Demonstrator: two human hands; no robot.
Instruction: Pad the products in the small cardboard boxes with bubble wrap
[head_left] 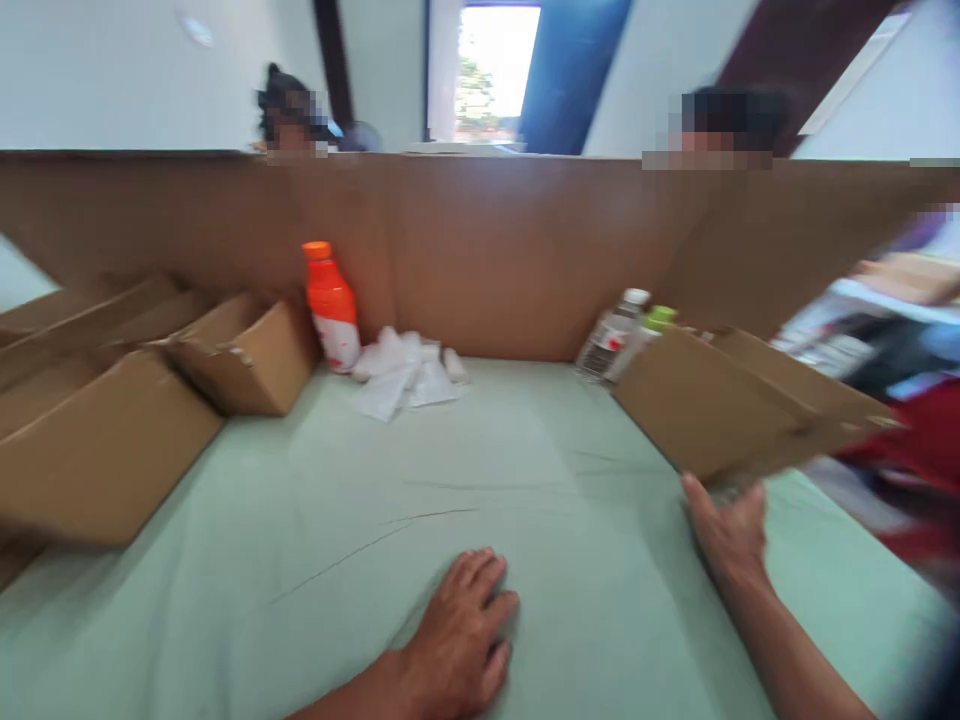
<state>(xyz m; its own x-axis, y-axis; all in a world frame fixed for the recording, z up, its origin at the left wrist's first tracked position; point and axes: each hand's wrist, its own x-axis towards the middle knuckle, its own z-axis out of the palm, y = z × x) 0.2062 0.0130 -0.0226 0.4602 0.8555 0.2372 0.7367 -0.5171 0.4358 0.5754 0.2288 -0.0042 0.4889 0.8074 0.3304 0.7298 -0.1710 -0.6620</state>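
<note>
Brown cardboard box (720, 410), flaps open

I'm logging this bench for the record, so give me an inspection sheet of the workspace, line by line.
Surface: pale green cloth-covered table, lightly creased.
Job's things: open brown cardboard box on the right, tilted, its lower edge at the right hand.
Clutter: orange plastic bottle upright; crumpled white paper beside it; two leaning bottles, white cap and green cap; open brown cardboard boxes on the left.
Grippers: left hand flat on the cloth, holding nothing; right hand touching the box.
Cables: nothing seen.
Surroundings: brown cardboard partition; two people behind it; bright window.
</note>
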